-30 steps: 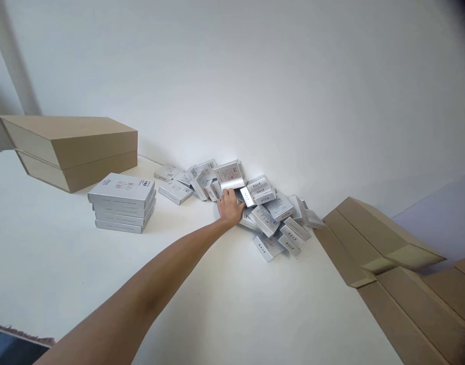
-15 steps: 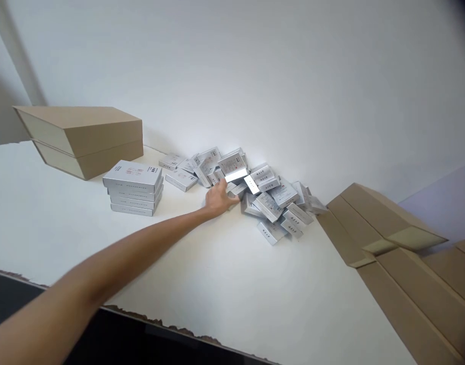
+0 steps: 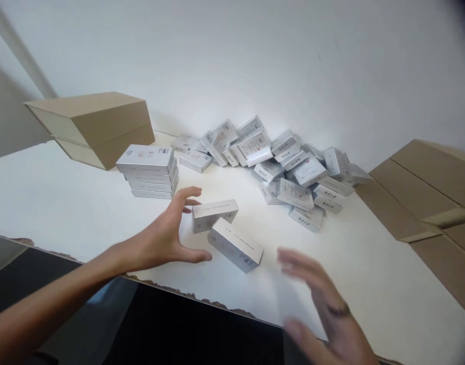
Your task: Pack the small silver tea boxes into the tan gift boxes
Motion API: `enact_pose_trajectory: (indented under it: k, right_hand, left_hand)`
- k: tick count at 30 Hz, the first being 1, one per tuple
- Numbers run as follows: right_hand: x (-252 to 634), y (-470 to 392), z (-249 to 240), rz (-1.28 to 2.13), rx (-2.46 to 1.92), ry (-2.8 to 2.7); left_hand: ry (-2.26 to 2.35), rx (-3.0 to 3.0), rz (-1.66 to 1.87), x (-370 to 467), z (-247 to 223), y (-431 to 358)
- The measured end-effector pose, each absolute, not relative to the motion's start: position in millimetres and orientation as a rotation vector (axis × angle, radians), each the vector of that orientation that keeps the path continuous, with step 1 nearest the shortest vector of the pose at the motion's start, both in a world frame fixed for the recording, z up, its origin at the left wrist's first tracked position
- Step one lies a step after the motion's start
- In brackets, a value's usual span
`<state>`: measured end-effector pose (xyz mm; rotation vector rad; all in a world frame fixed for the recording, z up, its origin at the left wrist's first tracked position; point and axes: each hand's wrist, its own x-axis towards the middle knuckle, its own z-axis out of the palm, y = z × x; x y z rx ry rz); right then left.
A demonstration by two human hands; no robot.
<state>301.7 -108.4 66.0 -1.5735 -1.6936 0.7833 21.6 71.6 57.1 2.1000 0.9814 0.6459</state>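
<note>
Standing on narrow sides between the two hands are a rear silver box (image 3: 213, 217) and a front silver box (image 3: 236, 246), both on the white table (image 3: 388, 289). The rear box's long axis runs nearly left to right, its right end slightly farther from the person. The front box's long axis runs obliquely, from far left to near right; its near end points toward the right hand (image 3: 323, 294). The boxes' lines converge at the front box's far end; whether they touch there cannot be confirmed.

The left hand (image 3: 167, 235) is the nearer of the two. It is spread, fingers beyond the rear box's left end and thumb on the near side, close to the front box. No grip is evident; light contact cannot be ruled out. The right hand, blurred, is also spread, holds nothing visible, and sits apart from the front box, to its right and closer to the person.

Beyond both boxes, a loose pile of silver boxes (image 3: 255, 148) lies against the wall (image 3: 232, 61); a neat stack (image 3: 147, 159) stands to the left.
</note>
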Motion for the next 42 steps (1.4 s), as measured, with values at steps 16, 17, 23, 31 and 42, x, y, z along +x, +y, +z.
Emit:
enact_pose_trajectory:
  k: [16, 17, 23, 31, 42]
  right_hand:
    - [278, -46, 69, 0.862, -1.983, -1.439]
    - [280, -46, 70, 0.885, -1.983, -1.428]
    - [294, -40, 74, 0.990, -1.847, -1.714]
    - [294, -35, 69, 1.019, -1.908, -1.719]
    - [410, -34, 78, 0.310, -2.231, -1.348]
  left_hand:
    - [1.288, 2.037, 0.633, 51, 43, 48]
    - [1.291, 2.023, 0.601, 52, 45, 47]
    - [1.107, 1.905, 0.442, 58, 59, 48]
    - [0.916, 1.881, 0.405, 65, 64, 43]
    - [1.176, 1.959, 0.454, 20, 36, 25]
